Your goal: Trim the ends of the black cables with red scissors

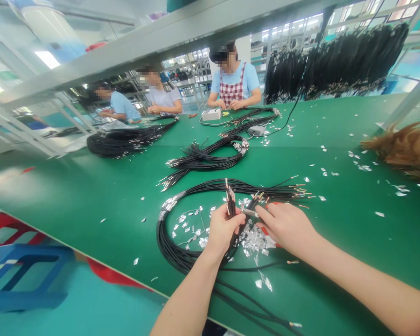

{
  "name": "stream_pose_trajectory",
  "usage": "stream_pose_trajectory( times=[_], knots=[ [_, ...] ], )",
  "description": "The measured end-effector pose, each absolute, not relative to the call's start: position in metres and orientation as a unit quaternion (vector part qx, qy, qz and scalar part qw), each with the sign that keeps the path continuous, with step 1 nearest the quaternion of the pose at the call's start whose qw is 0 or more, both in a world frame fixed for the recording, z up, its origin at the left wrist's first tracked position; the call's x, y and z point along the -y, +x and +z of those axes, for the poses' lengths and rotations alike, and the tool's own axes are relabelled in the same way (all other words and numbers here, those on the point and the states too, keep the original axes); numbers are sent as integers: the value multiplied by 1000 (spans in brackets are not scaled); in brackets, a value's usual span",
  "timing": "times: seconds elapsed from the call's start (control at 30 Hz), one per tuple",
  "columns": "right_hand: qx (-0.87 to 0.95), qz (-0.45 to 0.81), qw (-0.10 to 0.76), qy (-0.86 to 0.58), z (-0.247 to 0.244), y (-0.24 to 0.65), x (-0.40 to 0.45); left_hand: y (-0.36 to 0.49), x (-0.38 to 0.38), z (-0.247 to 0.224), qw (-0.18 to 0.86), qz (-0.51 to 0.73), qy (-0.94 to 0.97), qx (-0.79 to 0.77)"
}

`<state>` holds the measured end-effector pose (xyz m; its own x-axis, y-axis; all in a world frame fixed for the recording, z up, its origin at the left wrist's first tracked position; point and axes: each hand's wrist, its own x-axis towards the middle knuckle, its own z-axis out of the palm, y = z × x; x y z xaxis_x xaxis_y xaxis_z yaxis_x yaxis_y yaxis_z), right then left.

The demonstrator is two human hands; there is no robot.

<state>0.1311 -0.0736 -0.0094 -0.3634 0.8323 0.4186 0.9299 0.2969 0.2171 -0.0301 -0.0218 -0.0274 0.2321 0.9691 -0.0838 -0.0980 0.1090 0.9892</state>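
My left hand (226, 226) is closed around a bunch of black cables (231, 201), their stripped ends pointing up. My right hand (287, 228) is closed on a red-handled metal tool (250, 213); whether it is scissors or pliers I cannot tell. The tool's metal end is beside cable ends close to my left fingers. Around my left hand curves a large loop of black cables (164, 242), wrapped in silver foil at one bend. Silver foil scraps (254, 240) are heaped beneath my hands. My right palm hides part of the tool.
More cable bundles (217, 161) lie farther across the green table (119, 196). A shelf beam (133, 60) crosses overhead, with cables (339, 60) hanging at the right. Brown hair (406, 149) shows at the right edge. Several co-workers sit opposite. Blue stool (24, 275) at lower left.
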Motion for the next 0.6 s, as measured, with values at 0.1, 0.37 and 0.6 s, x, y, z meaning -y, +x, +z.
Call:
stream_pose_trajectory(
  times=[0.1, 0.37, 0.6],
  knots=[
    [799, -229, 110, -545, -14, 133, 75, -30, 22, -26, 603, 435, 506, -436],
    [814, -252, 84, -516, -13, 134, 77, -30, 23, -25, 589, 427, 519, -448],
    [820, -226, 121, -512, -16, 138, 75, -30, 22, -21, 617, 408, 506, -443]
  ],
)
